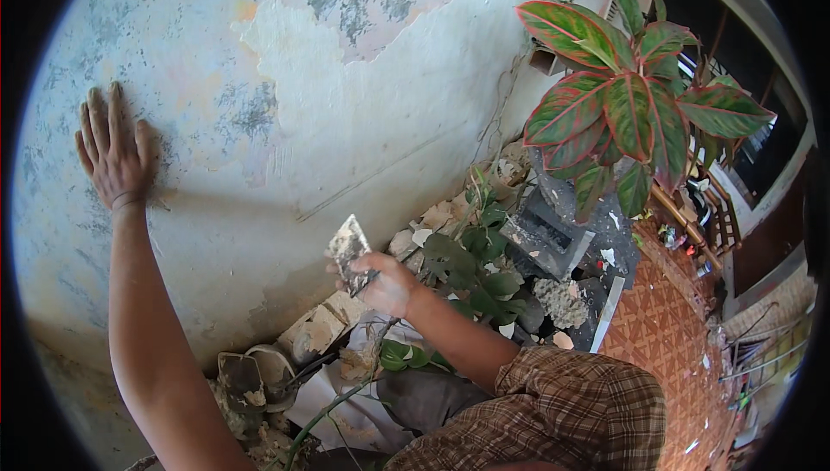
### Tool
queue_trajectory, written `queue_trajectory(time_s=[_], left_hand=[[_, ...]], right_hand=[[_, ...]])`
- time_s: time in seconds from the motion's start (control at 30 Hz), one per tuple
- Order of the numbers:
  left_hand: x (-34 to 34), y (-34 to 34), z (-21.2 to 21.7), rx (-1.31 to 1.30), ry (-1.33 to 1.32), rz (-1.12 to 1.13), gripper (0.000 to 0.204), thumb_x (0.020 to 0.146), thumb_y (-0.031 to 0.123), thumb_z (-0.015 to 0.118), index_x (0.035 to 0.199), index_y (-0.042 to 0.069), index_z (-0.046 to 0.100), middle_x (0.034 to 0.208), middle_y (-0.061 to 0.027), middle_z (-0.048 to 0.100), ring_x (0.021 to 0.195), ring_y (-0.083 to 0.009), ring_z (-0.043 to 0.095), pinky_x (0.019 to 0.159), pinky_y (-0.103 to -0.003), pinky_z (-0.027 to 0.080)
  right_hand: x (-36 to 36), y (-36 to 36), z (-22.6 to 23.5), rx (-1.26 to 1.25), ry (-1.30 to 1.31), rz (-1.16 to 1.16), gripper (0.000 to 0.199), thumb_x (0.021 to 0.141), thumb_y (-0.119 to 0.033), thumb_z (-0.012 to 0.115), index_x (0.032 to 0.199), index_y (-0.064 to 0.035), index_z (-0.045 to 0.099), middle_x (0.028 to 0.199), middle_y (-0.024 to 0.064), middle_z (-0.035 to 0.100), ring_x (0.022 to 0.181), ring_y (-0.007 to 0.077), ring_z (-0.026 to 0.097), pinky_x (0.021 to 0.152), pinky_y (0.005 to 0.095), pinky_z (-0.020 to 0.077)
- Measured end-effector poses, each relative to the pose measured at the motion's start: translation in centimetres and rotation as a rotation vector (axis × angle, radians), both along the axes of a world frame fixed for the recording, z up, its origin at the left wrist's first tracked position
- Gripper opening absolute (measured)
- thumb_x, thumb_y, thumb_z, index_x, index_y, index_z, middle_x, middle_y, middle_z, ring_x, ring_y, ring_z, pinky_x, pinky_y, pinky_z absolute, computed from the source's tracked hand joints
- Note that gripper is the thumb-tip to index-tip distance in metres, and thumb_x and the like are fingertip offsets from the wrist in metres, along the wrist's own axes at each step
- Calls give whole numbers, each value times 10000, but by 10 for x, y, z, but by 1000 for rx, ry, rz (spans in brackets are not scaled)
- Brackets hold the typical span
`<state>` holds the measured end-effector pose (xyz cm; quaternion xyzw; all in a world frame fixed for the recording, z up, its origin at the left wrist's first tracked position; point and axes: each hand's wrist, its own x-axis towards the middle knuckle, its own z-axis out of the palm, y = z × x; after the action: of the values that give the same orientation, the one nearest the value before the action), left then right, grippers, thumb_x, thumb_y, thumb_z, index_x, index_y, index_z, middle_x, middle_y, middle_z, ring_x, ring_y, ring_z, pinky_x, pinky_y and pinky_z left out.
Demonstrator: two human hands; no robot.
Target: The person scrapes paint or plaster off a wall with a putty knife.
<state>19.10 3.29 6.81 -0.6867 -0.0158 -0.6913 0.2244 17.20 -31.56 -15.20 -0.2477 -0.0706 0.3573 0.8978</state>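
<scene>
Your left hand (111,153) lies flat with fingers spread against the peeling plaster wall (346,108), while your right hand (386,283) grips a putty knife (349,249), its blade raised just beside the wall, above rubble (328,324).

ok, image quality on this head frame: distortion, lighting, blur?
Head view: strong fisheye with black corners; the wall bulges. Soft, even daylight; the left hand flat on the wall casts only a faint shadow. No harsh glare, though the pale plaster looks a bit washed out. The right hand and its scraper are slightly soft; the red-green plant is sharp.
</scene>
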Motion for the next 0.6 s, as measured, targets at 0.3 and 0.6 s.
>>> queue_trajectory(time_s=[0.3, 0.6], left_hand=[[0, 3, 2, -13, -4, 18, 583, 931, 410, 359, 1489, 270, 265, 1556, -32, 222, 1443, -200, 165, 1176, -398, 65], [-3, 5, -3, -114, 64, 74, 594, 904, 416, 378, 1476, 279, 296, 1542, -49, 254, 1433, -232, 196, 1174, -416, 68]], right_hand=[[10, -26, 1, -51, 98, -46, 367, 862, -144, 558, 1219, -62, 530, 1183, 110, 587, 1046, 218, 575, 843, 335, 481], [81, -12, 78, -731, -1154, -864, 655, 779, -57, 532, 1411, -17, 367, 1357, 207, 434, 1193, 302, 456, 973, 404, 390]])
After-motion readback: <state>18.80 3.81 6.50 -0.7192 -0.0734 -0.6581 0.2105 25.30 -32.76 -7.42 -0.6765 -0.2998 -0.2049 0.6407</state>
